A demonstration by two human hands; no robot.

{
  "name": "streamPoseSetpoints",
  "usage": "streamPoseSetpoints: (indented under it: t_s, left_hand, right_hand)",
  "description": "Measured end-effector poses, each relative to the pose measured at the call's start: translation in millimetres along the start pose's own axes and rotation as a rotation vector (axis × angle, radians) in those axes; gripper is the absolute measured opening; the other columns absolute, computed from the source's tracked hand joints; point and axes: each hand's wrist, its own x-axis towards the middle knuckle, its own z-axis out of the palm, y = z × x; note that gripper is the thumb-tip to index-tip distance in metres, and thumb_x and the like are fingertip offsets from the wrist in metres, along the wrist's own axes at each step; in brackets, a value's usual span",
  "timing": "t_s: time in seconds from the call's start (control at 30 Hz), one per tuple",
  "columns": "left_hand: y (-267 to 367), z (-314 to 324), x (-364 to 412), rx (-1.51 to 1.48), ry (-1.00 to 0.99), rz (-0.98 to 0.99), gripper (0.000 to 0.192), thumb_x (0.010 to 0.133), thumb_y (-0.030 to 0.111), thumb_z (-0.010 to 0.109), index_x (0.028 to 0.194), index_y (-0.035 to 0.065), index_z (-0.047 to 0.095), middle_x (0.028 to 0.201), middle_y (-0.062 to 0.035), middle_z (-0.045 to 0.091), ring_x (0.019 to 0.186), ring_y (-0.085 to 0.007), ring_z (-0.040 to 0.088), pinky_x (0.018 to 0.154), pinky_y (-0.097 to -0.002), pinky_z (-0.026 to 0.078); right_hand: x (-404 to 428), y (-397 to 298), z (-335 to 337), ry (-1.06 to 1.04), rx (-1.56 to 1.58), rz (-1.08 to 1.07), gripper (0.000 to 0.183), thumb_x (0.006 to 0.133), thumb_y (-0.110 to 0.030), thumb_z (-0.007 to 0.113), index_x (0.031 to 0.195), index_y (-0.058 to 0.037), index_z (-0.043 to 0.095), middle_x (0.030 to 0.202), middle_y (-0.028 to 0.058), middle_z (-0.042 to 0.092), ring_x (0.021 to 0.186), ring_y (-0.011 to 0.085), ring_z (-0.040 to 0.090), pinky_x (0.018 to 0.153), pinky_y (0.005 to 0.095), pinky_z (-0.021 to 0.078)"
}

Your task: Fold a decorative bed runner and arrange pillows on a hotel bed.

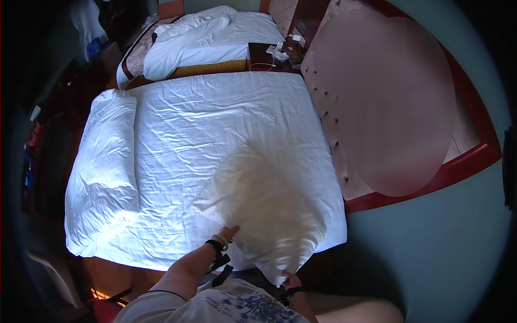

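Note:
A white pillow (266,210) is tilted over the near right part of a bed, its far part blurred. My left hand (229,233) grips its left edge, wearing a pale bangle and a dark wristband. At the pillow's nearest corner, close to my body, my right hand (291,279) pinches the fabric between thumb and fingers. Beneath lies a wrinkled white sheet (210,117) covering the mattress. A folded white duvet (109,161) stretches across the bed's left end.
A tufted headboard (323,105) with a red wooden frame borders the right. Beyond the bed stand a dark nightstand (258,56), bearing a cable and small items, and a second bed (226,36) with rumpled white bedding. A pale chair (56,274) is at lower left.

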Motion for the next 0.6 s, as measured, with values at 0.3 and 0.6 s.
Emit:
streamPoseSetpoints:
  t_s: [0.3,0.6]
  left_hand:
    - [43,-11,-11,-0.360,0.063,-0.225,0.065,0.066,0.061,0.054,0.100,0.0056,0.055,0.088,-0.0064,0.056,0.077,-0.0184,0.054,0.060,-0.0314,0.044]
    - [80,-4,-20,-0.553,0.075,-0.051,0.069,0.064,0.064,0.054,0.098,0.0031,0.054,0.081,-0.0047,0.057,0.064,-0.0160,0.053,0.055,-0.0260,0.042]
  right_hand:
    - [6,-29,7,0.104,0.233,0.194,0.049,0.068,-0.029,0.069,0.104,-0.0043,0.047,0.095,0.0091,0.053,0.090,0.0273,0.052,0.075,0.0492,0.0421]
    - [18,-38,13,0.039,0.225,0.174,0.052,0.072,-0.025,0.066,0.111,-0.0039,0.042,0.102,0.0119,0.054,0.096,0.0294,0.052,0.081,0.0498,0.0418]
